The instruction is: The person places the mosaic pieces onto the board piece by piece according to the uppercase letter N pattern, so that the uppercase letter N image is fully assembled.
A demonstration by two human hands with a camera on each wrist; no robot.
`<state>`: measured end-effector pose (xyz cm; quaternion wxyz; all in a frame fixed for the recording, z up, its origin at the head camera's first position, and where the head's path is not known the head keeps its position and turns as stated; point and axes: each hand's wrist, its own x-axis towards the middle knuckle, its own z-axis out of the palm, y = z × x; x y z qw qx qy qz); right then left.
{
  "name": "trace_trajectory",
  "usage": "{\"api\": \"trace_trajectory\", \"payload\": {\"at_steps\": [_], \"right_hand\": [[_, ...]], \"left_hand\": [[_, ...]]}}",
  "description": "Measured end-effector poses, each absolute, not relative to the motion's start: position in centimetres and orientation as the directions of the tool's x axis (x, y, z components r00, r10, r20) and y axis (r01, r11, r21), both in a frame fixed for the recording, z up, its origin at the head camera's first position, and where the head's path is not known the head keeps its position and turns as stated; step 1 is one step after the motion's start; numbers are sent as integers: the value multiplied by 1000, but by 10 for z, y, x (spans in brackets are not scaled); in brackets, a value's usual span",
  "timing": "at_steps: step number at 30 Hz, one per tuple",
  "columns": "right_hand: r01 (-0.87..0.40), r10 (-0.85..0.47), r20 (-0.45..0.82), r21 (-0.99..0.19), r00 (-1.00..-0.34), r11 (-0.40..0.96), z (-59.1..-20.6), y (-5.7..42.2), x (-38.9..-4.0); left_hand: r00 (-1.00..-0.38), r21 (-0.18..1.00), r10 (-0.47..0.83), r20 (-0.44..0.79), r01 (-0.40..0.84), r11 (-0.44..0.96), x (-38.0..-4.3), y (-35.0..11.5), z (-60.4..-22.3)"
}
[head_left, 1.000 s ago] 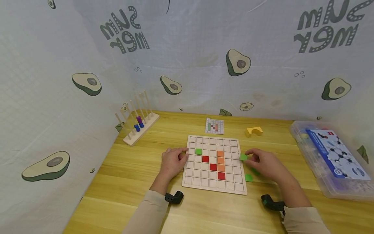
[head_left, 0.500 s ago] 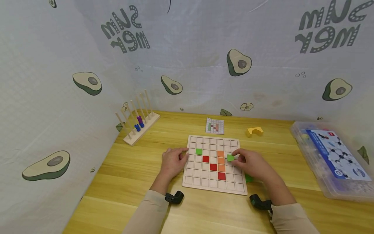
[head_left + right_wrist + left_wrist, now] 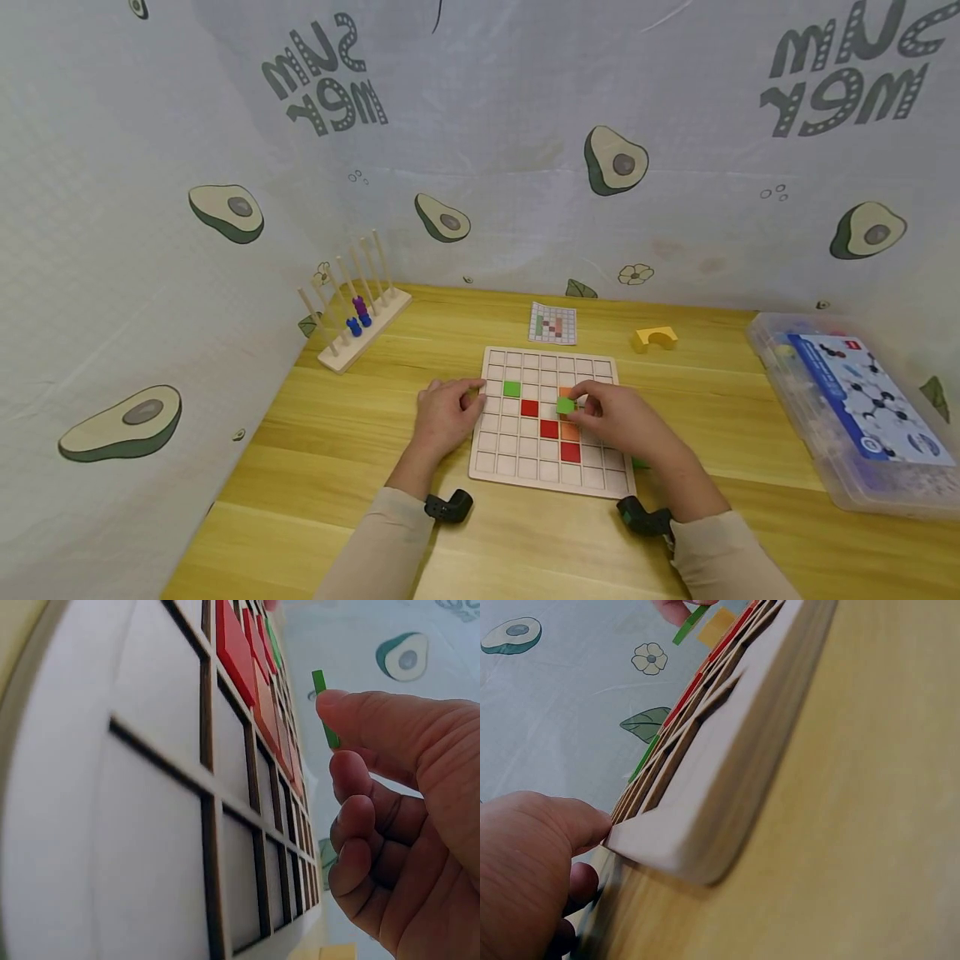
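My right hand [image 3: 626, 421] pinches a green square tile [image 3: 566, 406] between thumb and fingers above the wooden grid board [image 3: 517, 467]. In the right wrist view, the green tile [image 3: 327, 712] is seen edge-on, apart from the board, with the other fingers curled below. The left hand [image 3: 447, 417] touches the board's left edge with its fingertips. On the board lie a green tile [image 3: 512, 389], a diagonal of red tiles [image 3: 549, 429] and a column of orange tiles [image 3: 569, 432], partly hidden by my right hand.
Behind the board lies a pattern card [image 3: 552, 323]. A yellow arch block [image 3: 655, 338] sits farther right. A peg stand [image 3: 367, 331] with blue and purple pieces is at back left, a clear plastic box [image 3: 817, 425] at right. Green tile [image 3: 640, 463] shows beside the board.
My right hand has carried the green tile leftward from beside the board's right edge to above the orange column. The left hand stays at the board's left edge.
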<state>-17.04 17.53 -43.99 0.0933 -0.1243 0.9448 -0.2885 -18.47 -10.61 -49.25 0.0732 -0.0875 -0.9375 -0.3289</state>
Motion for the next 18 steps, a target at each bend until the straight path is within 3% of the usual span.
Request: {"api": "trace_trajectory", "payload": {"at_steps": [18], "right_hand": [[-271,-373,-83,-547,-924,792,-441,115,-178]], "left_hand": [[-969,590,128,210,230,774,-185,-107,-493]]}}
